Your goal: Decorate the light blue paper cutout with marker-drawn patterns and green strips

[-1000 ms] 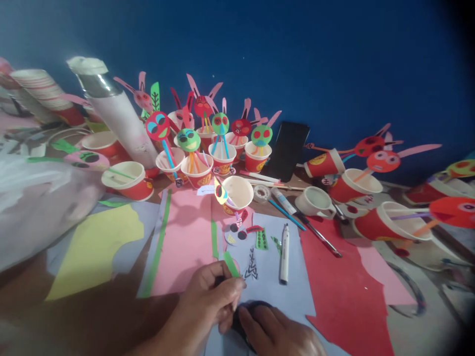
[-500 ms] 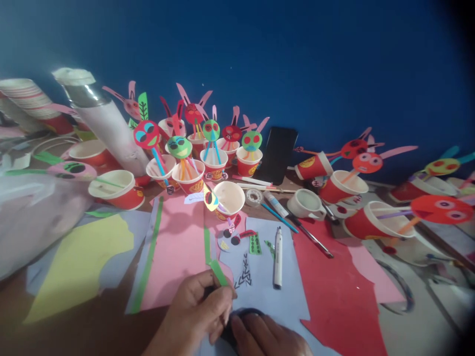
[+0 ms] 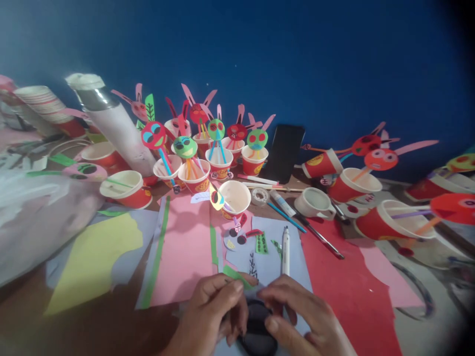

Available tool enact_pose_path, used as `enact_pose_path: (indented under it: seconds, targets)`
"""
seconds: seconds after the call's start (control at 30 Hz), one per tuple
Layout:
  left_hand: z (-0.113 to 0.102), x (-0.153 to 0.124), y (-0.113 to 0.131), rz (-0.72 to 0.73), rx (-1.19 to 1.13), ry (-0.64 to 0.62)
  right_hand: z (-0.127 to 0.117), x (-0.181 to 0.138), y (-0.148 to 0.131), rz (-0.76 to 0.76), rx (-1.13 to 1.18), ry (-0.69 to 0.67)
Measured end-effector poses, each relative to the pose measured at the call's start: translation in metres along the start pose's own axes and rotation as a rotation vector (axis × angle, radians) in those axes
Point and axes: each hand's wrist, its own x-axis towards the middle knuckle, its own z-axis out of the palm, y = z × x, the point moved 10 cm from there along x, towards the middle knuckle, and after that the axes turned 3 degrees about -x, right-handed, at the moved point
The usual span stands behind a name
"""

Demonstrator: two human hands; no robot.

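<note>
Near the front, my left hand [image 3: 218, 309] has its fingers pinched together, with a green paper strip [image 3: 237, 277] at its fingertips. My right hand [image 3: 300, 311] is open, its fingers bent and apart. It reaches over the lower end of a white marker [image 3: 285, 247], which points away from me; any contact between them cannot be made out. Between both hands lies a black looped handle [image 3: 258, 329], apparently of scissors, partly covered. Beyond, a green dotted paper piece [image 3: 261, 243] and a grey paper face [image 3: 234, 240] lie on a blue-grey sheet [image 3: 272, 227].
Red paper cups [image 3: 195, 175] with paper bug heads on straws line the back. A black phone [image 3: 285, 153] leans at the blue wall. Pink paper [image 3: 185, 247], yellow paper [image 3: 96, 252] and red paper [image 3: 341, 282] flank the middle. A plastic bag [image 3: 52, 212] bulges at left.
My right hand has come off the black handle and moved up and right to the marker's lower end. The green strip has tilted flatter at my left hand. The view has shifted slightly left.
</note>
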Motion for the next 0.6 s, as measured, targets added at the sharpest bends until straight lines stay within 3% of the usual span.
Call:
enact_pose_path:
  seconds: [0.13, 0.27, 0.43, 0.6]
  targets:
    - [0.007, -0.004, -0.008, -0.034, 0.092, 0.000, 0.012, 0.004, 0.027, 0.302, 0.337, -0.024]
    - [0.013, -0.004, -0.007, -0.015, 0.210, -0.046, 0.024, -0.006, 0.048, 0.547, 0.474, 0.053]
    - [0.013, -0.002, -0.002, 0.024, 0.275, -0.053, 0.023, -0.006, 0.050, 0.558, 0.560, 0.050]
    - [0.000, 0.000, 0.007, 0.052, 0.302, 0.026, 0.018, -0.008, 0.053, 0.586, 0.560, -0.018]
